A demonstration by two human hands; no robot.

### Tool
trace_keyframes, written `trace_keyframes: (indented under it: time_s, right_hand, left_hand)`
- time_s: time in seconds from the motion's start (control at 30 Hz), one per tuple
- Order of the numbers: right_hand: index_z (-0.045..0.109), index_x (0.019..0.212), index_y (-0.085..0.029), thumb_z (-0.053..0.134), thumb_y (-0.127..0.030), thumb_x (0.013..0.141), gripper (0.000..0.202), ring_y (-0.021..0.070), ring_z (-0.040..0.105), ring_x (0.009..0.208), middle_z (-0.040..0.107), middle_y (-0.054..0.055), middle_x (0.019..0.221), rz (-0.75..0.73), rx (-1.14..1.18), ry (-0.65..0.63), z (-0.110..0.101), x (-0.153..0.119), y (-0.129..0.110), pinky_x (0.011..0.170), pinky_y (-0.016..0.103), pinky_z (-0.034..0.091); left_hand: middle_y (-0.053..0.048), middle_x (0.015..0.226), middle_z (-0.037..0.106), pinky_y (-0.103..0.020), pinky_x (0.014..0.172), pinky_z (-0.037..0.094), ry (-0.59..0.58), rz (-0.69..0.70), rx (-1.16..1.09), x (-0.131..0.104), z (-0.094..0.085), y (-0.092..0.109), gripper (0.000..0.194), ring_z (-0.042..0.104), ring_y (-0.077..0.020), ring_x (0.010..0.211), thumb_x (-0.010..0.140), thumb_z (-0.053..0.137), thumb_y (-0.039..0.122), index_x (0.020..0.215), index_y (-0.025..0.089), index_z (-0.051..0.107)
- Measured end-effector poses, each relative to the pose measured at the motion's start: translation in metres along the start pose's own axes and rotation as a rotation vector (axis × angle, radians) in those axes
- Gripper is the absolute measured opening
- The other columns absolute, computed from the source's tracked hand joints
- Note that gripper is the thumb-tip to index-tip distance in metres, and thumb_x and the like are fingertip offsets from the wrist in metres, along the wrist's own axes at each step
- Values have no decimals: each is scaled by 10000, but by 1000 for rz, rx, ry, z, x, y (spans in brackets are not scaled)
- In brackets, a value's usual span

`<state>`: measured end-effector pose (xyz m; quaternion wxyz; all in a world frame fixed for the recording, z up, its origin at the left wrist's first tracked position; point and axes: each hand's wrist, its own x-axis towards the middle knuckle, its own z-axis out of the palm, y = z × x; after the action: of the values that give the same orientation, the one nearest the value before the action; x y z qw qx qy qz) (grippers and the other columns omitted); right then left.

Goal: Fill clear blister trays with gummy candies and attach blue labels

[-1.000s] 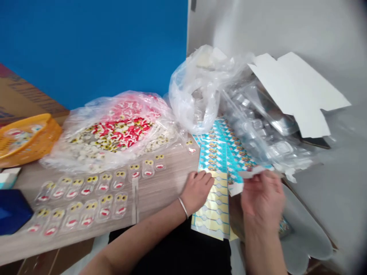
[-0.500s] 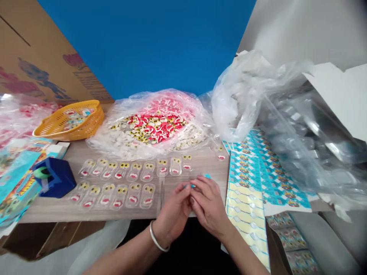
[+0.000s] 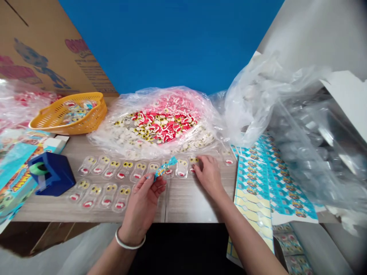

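My left hand [image 3: 146, 198] pinches a blue printed sticker label [image 3: 164, 168] between thumb and forefinger, its other fingers loosely curled. The label slants up to the right above the rows of small clear plastic cases [image 3: 120, 198], each holding yellow-ringed eyes and a red-and-white mouth piece. At the right part of the back row, my right hand [image 3: 210, 175] has its fingertips closed at the edge of one clear plastic case [image 3: 192, 164]. Just left of it lies another case [image 3: 181, 168]. My left hand hides part of the front row.
Behind the rows lies an open plastic bag of eye and mouth pieces [image 3: 166, 126]. Left stand a yellow basket [image 3: 71, 124] and a blue tape dispenser [image 3: 51, 173]. Right are sticker sheets [image 3: 255, 183] and a clear bag of plastic shells [image 3: 318, 145].
My hands, together near the front edge before, have parted. The left has moved left, showing the blue sticker label; the right has reached back to a case. The view has shifted slightly.
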<state>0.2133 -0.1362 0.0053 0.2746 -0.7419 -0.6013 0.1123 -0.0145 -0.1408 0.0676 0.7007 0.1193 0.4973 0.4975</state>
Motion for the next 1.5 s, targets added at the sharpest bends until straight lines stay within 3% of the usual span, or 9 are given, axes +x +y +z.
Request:
trace_keyframes:
  time_s: [0.27, 0.47, 0.6, 0.7, 0.87, 1.0, 1.07, 1.23, 1.5]
  right_hand:
    - [678, 1097, -223, 653, -299, 858, 252, 304, 572, 1029, 682, 95, 1079, 46, 24, -39, -12, -63, 1, 887, 452, 407]
    - [671, 1098, -216, 466, -415, 982, 308, 256, 609, 1108, 685, 97, 1156, 281, 507, 82, -41, -93, 8, 996, 422, 441]
    - [632, 1209, -240, 571, -476, 931, 370, 242, 653, 1044, 712, 65, 1124, 396, 781, -144, -62, -98, 12, 917, 377, 490]
    - [653, 1114, -216, 693, -438, 838, 357, 211, 655, 857, 706, 37, 943, 402, 763, -293, -65, -106, 10, 775, 329, 502]
    - [646, 955, -212, 643, -386, 858, 200, 183, 622, 800, 674, 14, 869, 421, 727, -327, -57, -110, 7, 729, 301, 472]
    - [618, 953, -217, 623, -351, 857, 165, 174, 612, 776, 656, -3, 841, 390, 678, -299, -51, -97, 6, 719, 291, 457]
    - [607, 931, -220, 611, -326, 854, 131, 167, 607, 745, 655, -11, 818, 376, 618, -289, -49, -88, 6, 709, 287, 448]
    - [592, 943, -228, 592, -285, 839, 118, 169, 617, 712, 682, -15, 796, 387, 456, -300, -47, -73, 5, 695, 285, 424]
    - [592, 1060, -238, 585, -267, 856, 206, 184, 646, 741, 705, -7, 860, 336, 321, -320, -42, -71, 6, 692, 283, 413]
  left_hand:
    - [-33, 754, 736, -245, 651, 554, -34, -97, 69, -8, 11, -20, 293, 697, -151, 679, 677, 861, 306, 837, 164, 660]
    - [-39, 732, 714, -252, 667, 520, -251, -267, 233, -19, 17, -47, 292, 674, -150, 687, 728, 826, 360, 846, 155, 654]
    - [-30, 714, 686, -231, 644, 486, -379, -299, 425, -26, 17, -60, 305, 628, -128, 679, 763, 787, 425, 825, 155, 660]
    - [-14, 668, 655, -219, 610, 456, -420, -236, 604, -28, 15, -66, 309, 568, -104, 616, 769, 761, 446, 771, 149, 675]
    - [19, 537, 573, -234, 504, 417, -335, -98, 928, -21, 12, -71, 279, 520, -116, 493, 781, 700, 427, 805, 150, 711]
    - [63, 574, 569, -252, 531, 434, -289, 131, 1105, -7, 15, -70, 472, 558, -136, 497, 798, 689, 376, 1223, 184, 615]
    - [83, 578, 553, -255, 556, 426, -298, 239, 1175, 0, 19, -68, 529, 560, -137, 505, 811, 680, 348, 1300, 211, 534]
    - [61, 600, 550, -267, 582, 389, -317, 338, 1358, 11, 26, -69, 196, 543, -138, 530, 833, 631, 327, 982, 207, 589]
    - [57, 633, 542, -266, 592, 362, -278, 408, 1461, 15, 26, -72, 116, 531, -139, 567, 830, 631, 294, 907, 215, 595]
